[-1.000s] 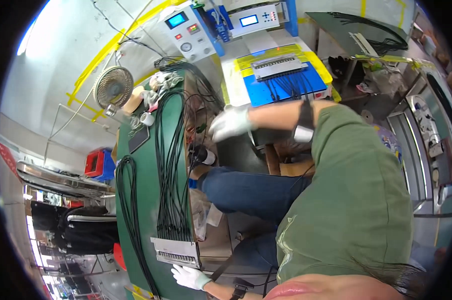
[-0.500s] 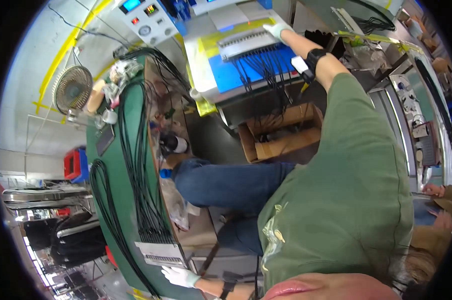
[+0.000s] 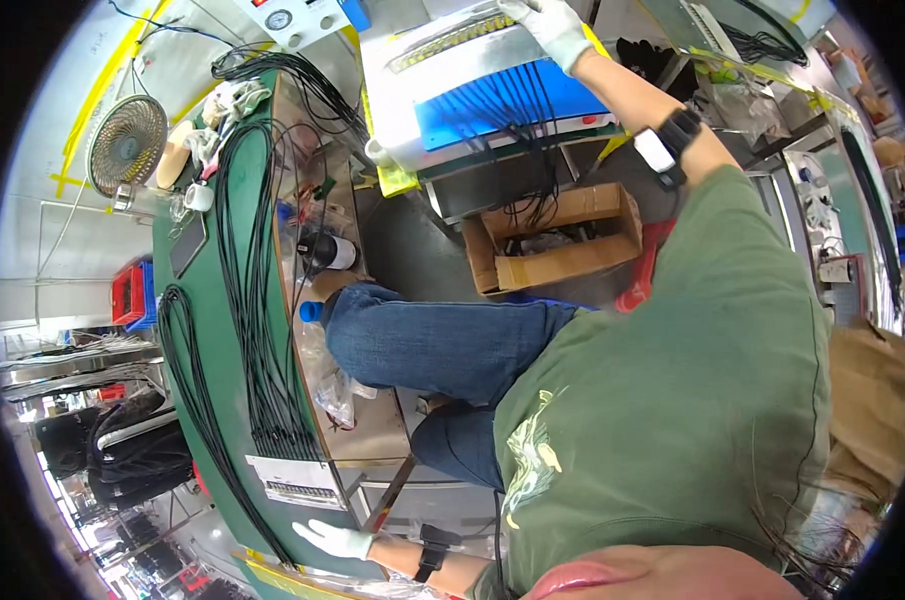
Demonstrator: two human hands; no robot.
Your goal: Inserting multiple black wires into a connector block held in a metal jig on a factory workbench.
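My left hand (image 3: 335, 541), in a white glove, is open with fingers spread, just off the near end of a white strip-shaped housing (image 3: 291, 470). Black cables (image 3: 243, 320) run from that housing along the green bench (image 3: 195, 350). My right hand (image 3: 553, 32), also white-gloved, reaches out to the upper right, its fingers stretched over the right end of a silver strip with a row of slots (image 3: 453, 45). Part of that hand is cut off by the top edge. Black cables (image 3: 543, 165) hang from the strip across a blue plate (image 3: 488, 105).
A cardboard box (image 3: 568, 265) stands on the floor below the hanging cables. On the bench's far end are a fan (image 3: 128, 148) and a white tape roll (image 3: 199, 197). A dark bottle (image 3: 328, 252) lies on the side shelf. A control box with a gauge (image 3: 291, 20) stands behind.
The view has shifted. The silver strip lies farther back relative to the blue plate, with my right hand still at its end. My left hand has come away from the white housing, fingers spread wider.
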